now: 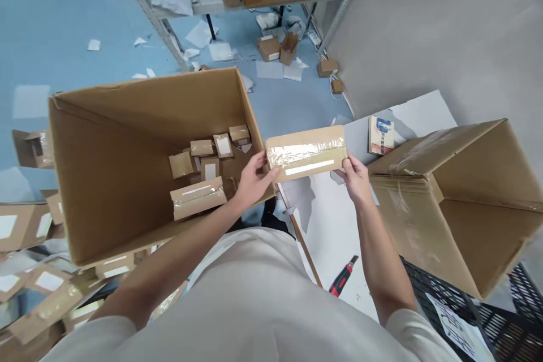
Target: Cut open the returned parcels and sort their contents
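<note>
While our left hand (254, 180) and right hand (355, 174) grip a taped carton (306, 150) by its ends, we hold it out beside a big open box (89, 192).
Gripping both ends probably keeps the long carton steady, its white label strip (309, 167) facing up. Small cartons (202, 148) lie inside the big box, whose tall walls (190, 99) seem to keep them together; a red cutter (343, 277) rests on the white surface (324, 223), apparently within reach.
</note>
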The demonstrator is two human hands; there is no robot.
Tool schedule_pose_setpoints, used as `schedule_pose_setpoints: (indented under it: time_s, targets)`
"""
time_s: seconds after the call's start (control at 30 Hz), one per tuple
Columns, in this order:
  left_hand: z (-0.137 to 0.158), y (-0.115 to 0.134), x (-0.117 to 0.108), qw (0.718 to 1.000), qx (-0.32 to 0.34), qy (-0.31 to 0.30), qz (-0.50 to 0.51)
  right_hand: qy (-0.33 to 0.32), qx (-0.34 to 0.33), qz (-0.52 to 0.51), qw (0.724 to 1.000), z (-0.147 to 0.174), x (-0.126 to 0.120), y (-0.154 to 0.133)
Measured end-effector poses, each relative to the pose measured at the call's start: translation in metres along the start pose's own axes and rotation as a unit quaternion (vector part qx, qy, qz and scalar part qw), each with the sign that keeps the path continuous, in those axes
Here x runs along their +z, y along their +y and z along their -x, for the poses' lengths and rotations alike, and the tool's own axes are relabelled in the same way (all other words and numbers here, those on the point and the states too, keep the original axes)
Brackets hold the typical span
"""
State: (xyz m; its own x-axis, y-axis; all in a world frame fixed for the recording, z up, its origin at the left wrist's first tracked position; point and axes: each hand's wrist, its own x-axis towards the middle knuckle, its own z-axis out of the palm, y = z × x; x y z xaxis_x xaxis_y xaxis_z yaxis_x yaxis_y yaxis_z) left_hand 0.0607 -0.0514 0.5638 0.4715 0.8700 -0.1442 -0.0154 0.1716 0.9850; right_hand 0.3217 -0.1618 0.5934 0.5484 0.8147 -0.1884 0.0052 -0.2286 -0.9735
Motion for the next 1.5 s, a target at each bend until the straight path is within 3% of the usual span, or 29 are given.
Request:
schedule_pose_setpoints:
  time_s: [0.1,0.2,0.43,0.87,1.03,1.13,1.23,1.27,1.33,1.4,1.43,1.5]
  targets:
    - [-0.013,-0.034,0.057,1.0,-0.014,-0.001,0.002,0.03,0.014,0.006,0.999,-0.01,-0.051,0.029]
    - [-0.023,-0.069,0.088,1.0,-0.027,-0.001,-0.001,0.038,0.038,0.012,0.999,-0.024,-0.076,0.064]
    - [-0.021,-0.119,0.096,0.994,-0.09,-0.042,-0.046,0.026,0.063,0.027,0.997,-0.032,-0.08,0.121]
    - [0.002,-0.115,0.112,0.993,-0.115,0.003,-0.033,0.039,0.055,0.023,0.997,-0.037,-0.077,0.125]
    - [-0.003,-0.114,0.112,0.988,-0.144,0.0,-0.064,0.091,0.09,0.124,0.984,-0.042,-0.08,0.122]
    - [0.001,-0.105,0.106,0.982,-0.162,-0.021,-0.097,0.138,0.002,0.278,0.951,-0.031,-0.076,0.092]
    - [0.015,-0.092,0.063,0.982,-0.145,-0.074,-0.094,0.175,-0.176,0.395,0.885,-0.004,-0.039,0.042]
    - [0.022,-0.089,0.037,0.983,-0.138,-0.09,-0.085,0.16,-0.209,0.393,0.881,0.007,-0.015,0.027]
    - [0.037,-0.087,-0.034,0.985,-0.138,-0.08,-0.073,0.06,-0.214,0.362,0.905,0.028,0.048,0.005]
    - [0.054,-0.092,-0.121,0.975,-0.192,0.032,-0.111,-0.138,-0.118,0.291,0.939,0.042,0.127,0.003]
    - [0.061,-0.099,-0.165,0.953,-0.236,0.117,-0.146,-0.235,-0.042,0.252,0.938,0.046,0.168,0.008]
    - [0.073,-0.121,-0.246,0.882,-0.348,0.255,-0.19,-0.306,0.012,0.24,0.921,0.046,0.245,0.032]
